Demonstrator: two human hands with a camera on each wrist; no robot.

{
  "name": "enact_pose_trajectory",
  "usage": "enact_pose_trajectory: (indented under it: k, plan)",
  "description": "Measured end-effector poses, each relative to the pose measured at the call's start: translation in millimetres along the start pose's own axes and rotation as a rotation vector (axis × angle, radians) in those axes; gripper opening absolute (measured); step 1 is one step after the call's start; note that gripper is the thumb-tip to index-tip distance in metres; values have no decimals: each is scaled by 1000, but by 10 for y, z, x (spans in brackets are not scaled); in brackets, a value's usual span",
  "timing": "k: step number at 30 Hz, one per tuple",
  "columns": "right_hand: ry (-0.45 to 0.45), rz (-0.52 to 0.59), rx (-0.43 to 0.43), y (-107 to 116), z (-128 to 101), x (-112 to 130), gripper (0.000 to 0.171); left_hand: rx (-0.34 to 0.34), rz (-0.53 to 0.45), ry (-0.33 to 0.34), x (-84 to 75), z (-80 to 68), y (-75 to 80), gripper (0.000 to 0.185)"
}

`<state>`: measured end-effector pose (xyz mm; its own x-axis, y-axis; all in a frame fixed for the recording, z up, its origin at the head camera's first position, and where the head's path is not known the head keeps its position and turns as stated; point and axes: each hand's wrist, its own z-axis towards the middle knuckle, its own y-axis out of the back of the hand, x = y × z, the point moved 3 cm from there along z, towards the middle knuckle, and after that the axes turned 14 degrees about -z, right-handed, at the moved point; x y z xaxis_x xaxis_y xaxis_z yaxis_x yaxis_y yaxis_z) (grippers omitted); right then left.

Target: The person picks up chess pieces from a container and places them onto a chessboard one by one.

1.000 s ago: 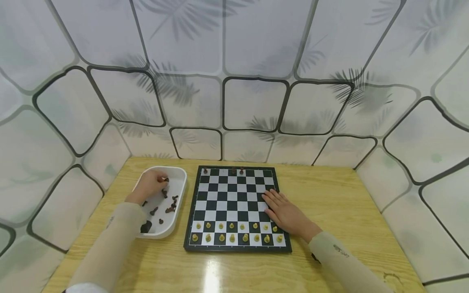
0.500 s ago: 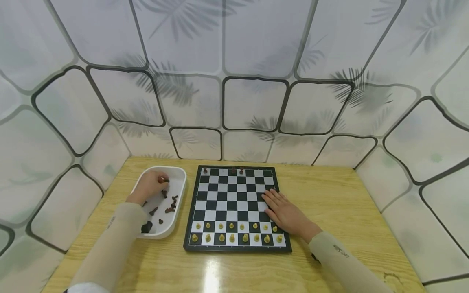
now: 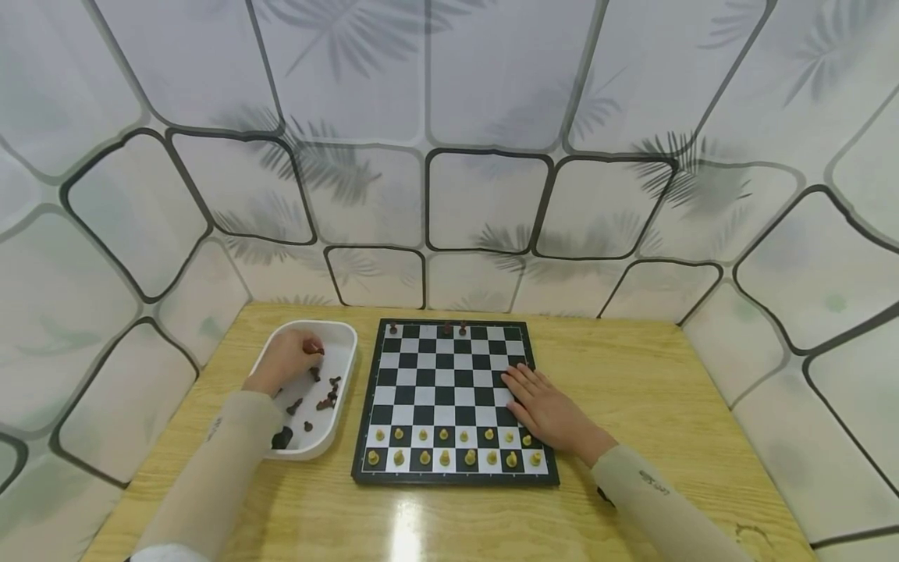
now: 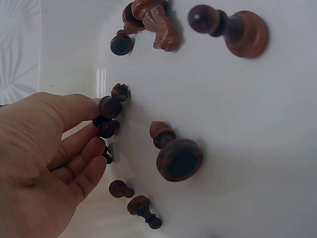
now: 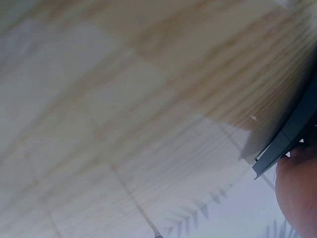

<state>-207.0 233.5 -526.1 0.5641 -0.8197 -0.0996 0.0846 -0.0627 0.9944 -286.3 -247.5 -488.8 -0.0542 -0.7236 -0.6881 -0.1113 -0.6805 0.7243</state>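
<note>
While the right hand (image 3: 555, 410) rests straight-fingered on the chessboard (image 3: 435, 394), the left hand (image 3: 284, 359), inside the white tray (image 3: 340, 336), pinches a dark chess piece (image 4: 110, 106) that pokes rightward past its grip, long axis unclear

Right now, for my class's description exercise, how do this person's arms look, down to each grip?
The beige fabric left sleeve and matching beige fabric right sleeve each bear a small dark script-like marking, too small to read. White, cloth-like material shows below the left sleeve. The bare left grip and bare right grip are ungloved human hands.
</note>
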Motion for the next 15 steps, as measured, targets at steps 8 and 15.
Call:
enact_pose_trajectory:
  k: [8,15]
  plan:
    - [0,8,-5,13,7,2,60,16,54,-30,11,21,7,30]
    - [-4,7,0,20,1,12,59,10,32,9,27,17,8,26]
